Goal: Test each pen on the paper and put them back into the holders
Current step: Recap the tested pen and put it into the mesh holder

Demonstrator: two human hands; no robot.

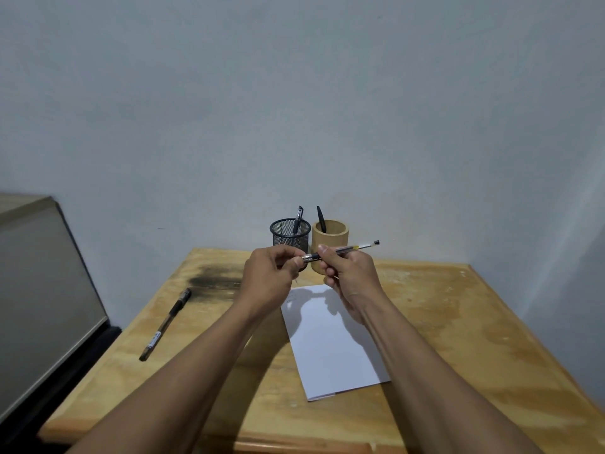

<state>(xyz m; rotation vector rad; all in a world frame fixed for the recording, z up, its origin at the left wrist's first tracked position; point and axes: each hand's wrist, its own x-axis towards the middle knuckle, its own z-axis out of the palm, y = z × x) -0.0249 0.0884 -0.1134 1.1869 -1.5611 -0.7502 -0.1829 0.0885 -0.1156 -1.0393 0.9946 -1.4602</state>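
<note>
Both hands raised above the desk (425,322), meeting over the far end of the paper (330,345). Right hand (347,273) closed around a pen (343,250), held nearly level, black end cap pointing right, tip end toward the left hand. Left hand (271,273) with fingers curled, pinching at the pen's tip end; whether on a cap or the tip itself, cannot tell. Paper lying near the desk's middle, slightly skewed, faint marks near its far left corner, shadows of the hands across it.

At the desk's far edge, against the wall (294,109): mesh holder (289,232) with one pen (298,219) standing in it, and just beside it on the right, wooden holder (330,240) with a dark pen (321,219) leaning inside. Lower parts of both holders hidden behind the hands.

Near the left edge of the desk, another pen (165,324) lying loose, angled, well apart from the paper. Dark smudge (212,280) on the wood toward the far left corner. Grey box (39,290) off the desk's left side
</note>
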